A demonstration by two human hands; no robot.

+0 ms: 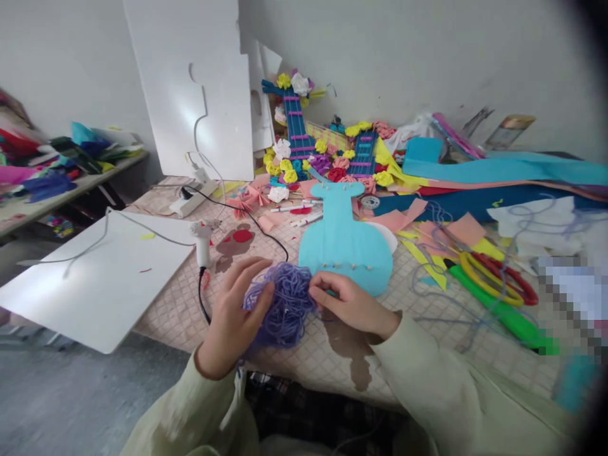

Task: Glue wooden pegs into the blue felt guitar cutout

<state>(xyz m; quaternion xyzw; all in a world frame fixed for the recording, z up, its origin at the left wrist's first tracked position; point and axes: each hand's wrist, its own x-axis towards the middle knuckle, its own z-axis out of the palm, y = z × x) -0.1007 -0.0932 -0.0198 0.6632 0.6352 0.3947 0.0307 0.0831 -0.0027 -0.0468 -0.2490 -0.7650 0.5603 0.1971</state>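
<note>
A tangled ball of purple yarn [285,304] lies near the table's front edge, between my hands. My left hand [235,310] curls around its left side, thumb pressed into the strands. My right hand [349,303] pinches the yarn at its right side, fingers closed. Just behind the yarn lies a light blue guitar-shaped cutout [339,244] with small pegs along its lower body. A white glue gun [203,244] stands left of my left hand, its black cord running back across the table.
Scissors with red and yellow handles [498,275] and a green tool [503,313] lie to the right among paper scraps and loose yarn. Decorated paper guitars with paper flowers [304,145] stand at the back. A white board [104,272] overhangs the table's left edge. A power strip [192,199] sits behind.
</note>
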